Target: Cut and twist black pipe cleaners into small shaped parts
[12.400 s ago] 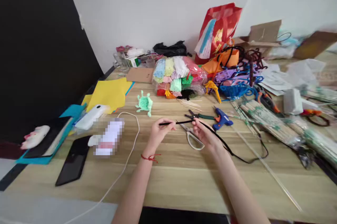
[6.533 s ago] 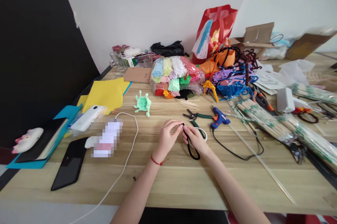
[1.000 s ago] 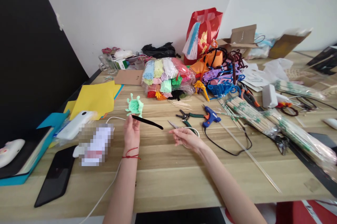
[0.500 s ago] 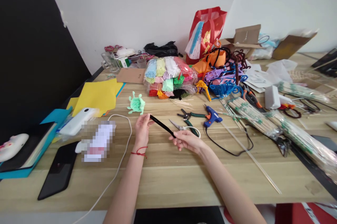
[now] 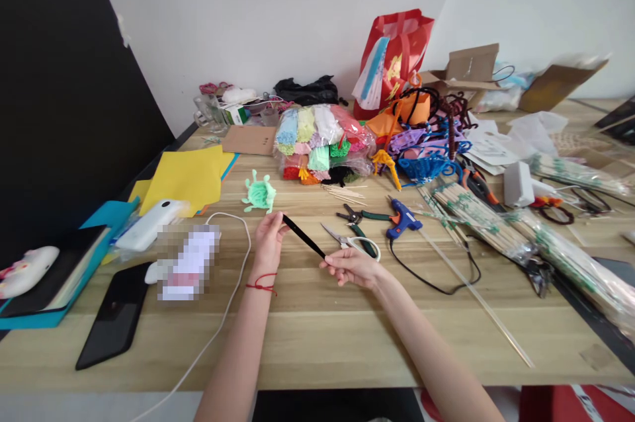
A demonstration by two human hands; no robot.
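A black strip (image 5: 303, 235) is held above the bench (image 5: 317, 349), slanting from ten o'clock down to four o'clock. The left hand (image 5: 269, 240) has its thumb and fingertips closed in a pinch on the upper end. The right hand (image 5: 351, 266) pinches the lower end between thumb and forefinger, its other fingers loosely curled below.

Taking the middle of the strip as the centre of the clock, with twelve towards the wall, a mint-green fuzzy piece (image 5: 260, 196) with knobbed arms lies at ten o'clock, near the left hand. Yellow sheets (image 5: 184, 177) lie farther out in that direction. Just past twelve is a clear bag of coloured bundles (image 5: 325, 144), and at one o'clock a red bag (image 5: 397, 61) stands by the wall. Loose thin sticks (image 5: 344, 195) lie near two o'clock, with a tangled heap (image 5: 429, 137) of blue, purple and orange pieces beyond.

At three o'clock are white-handled scissors (image 5: 376, 249), partly behind the right hand, green-handled cutters (image 5: 362, 240), and a blue glue gun (image 5: 403, 219). A long clear rod (image 5: 489, 309) runs out towards four; a black phone (image 5: 115, 316) lies between eight and nine.
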